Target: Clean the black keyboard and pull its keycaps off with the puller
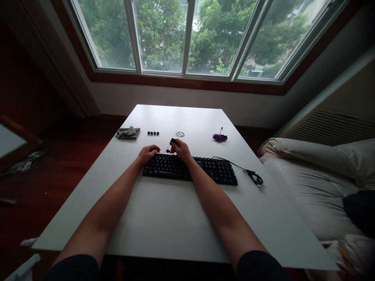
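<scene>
A black keyboard (166,168) lies across the white table, partly covered by my right forearm. My right hand (181,150) is above its far edge, fingers pinched on the black handle of what looks like a wire keycap puller (172,140). A thin wire runs down from it to a small black keycap (168,150) just beyond the keyboard. My left hand (149,153) rests at the keyboard's far left corner, fingers bent but apart, with nothing seen in them. Several black keycaps (153,133) stand in a row farther back.
A grey cloth (128,133) lies at the back left. A thin wire loop (180,134) lies behind my right hand. Toward the right are a purple item with a white stick (219,137) and the coiled USB cable (254,177). A pale sofa (299,183) flanks the table.
</scene>
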Motion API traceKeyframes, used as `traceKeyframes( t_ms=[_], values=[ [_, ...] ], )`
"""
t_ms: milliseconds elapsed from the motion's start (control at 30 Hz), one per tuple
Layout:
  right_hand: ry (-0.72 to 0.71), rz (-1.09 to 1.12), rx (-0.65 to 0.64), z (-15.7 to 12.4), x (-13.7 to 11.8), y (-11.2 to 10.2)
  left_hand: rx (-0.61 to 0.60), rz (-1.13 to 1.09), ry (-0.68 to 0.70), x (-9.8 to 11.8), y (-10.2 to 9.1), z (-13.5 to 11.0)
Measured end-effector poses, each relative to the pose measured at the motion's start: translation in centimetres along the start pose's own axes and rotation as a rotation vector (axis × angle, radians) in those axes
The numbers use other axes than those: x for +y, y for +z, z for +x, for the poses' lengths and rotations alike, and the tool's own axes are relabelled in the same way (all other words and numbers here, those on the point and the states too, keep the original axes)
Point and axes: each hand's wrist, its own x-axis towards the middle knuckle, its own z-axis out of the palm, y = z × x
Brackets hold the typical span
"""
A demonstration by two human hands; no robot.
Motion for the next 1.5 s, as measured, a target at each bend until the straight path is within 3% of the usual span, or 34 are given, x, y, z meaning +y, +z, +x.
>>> traceKeyframes(
  t_ms=[200,500,1033,1500],
  values=[
    [-0.005,-0.049,-0.024,0.1,0.8,0.2,-0.009,-0.076,-0.032,0.5,0.0,0.3],
    [0.001,-0.048,-0.077,-0.1,0.4,0.3,-0.145,-0.236,-0.044,2.1,0.5,0.4],
    [0.007,-0.213,-0.122,0.0,0.7,0.4,-0.100,0.072,0.127,1.9,0.6,0.7],
    [0.100,-0.304,-0.088,0.0,-0.7,-0.3,-0.129,-0.028,0.118,3.1,0.5,0.6]
  ],
)
